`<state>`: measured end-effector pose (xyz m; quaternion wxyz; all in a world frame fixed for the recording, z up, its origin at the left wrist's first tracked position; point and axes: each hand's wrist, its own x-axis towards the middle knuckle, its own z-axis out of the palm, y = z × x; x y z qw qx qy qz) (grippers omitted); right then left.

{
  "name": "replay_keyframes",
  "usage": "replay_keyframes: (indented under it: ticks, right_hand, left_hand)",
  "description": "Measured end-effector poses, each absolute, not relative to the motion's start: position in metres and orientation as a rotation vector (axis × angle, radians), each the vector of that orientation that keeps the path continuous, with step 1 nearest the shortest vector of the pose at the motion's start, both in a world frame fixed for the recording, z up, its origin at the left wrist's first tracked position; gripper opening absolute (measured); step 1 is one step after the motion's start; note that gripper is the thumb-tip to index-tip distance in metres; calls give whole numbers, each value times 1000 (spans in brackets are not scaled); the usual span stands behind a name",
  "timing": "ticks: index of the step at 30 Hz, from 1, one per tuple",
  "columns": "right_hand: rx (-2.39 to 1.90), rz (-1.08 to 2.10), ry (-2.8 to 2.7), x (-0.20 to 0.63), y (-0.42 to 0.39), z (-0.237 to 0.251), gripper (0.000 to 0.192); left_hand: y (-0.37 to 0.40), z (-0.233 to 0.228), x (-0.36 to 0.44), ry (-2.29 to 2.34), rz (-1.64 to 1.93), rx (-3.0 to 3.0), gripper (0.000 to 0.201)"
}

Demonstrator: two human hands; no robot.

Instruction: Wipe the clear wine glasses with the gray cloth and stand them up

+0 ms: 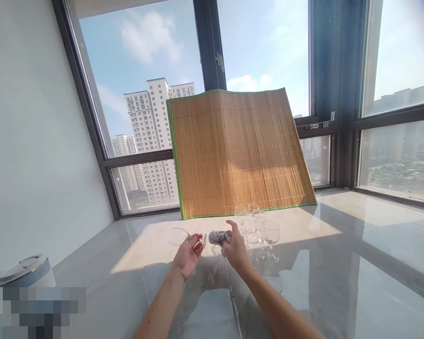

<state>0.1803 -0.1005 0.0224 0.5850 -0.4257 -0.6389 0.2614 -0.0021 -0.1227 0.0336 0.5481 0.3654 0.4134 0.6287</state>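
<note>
The left hand [188, 254] pinches a tipped wine glass [179, 236] by its stem; the right hand [235, 247], at three o'clock, grips a cloth [217, 236]. A loose pinch could drop the glass onto the floor [339, 282].

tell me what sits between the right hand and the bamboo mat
In the head view, a cluster of upright wine glasses stands between the right hand and the bamboo mat.

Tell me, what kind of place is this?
Probably a room high up in an apartment tower: big windows show tall buildings outside, with a shiny tiled floor and a bamboo mat leaning on the glass.
</note>
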Motion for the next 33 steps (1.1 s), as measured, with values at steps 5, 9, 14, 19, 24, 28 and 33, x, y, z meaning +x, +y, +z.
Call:
replay_keyframes:
  ticks: [5,9,14,19,24,28,33]
  right_hand:
    - [-920,828,-1556,167,-103,14,65]
    - [-853,975,-1496,167,-106,19,67]
    - [-845,958,-1374,173,-109,29,59]
    - [-953,803,-1335,176,-104,26,55]
    - [-959,545,-1553,176,-117,35,57]
    - [-814,215,-1491,202,-146,78,55]
    - [-891,-164,-1237,297,-137,106,60]
  left_hand:
    - [-125,35,11,861,1574,762,7]
    - [-118,26,7,934,1691,793,8]
    - [-119,25,8,943,1600,822,7]
    - [-127,31,18,888,1455,766,5]
    - [-121,26,11,936,1607,799,4]
    - [-118,20,8,1194,1589,1056,19]
    - [-128,23,23,1283,1279,1505,32]
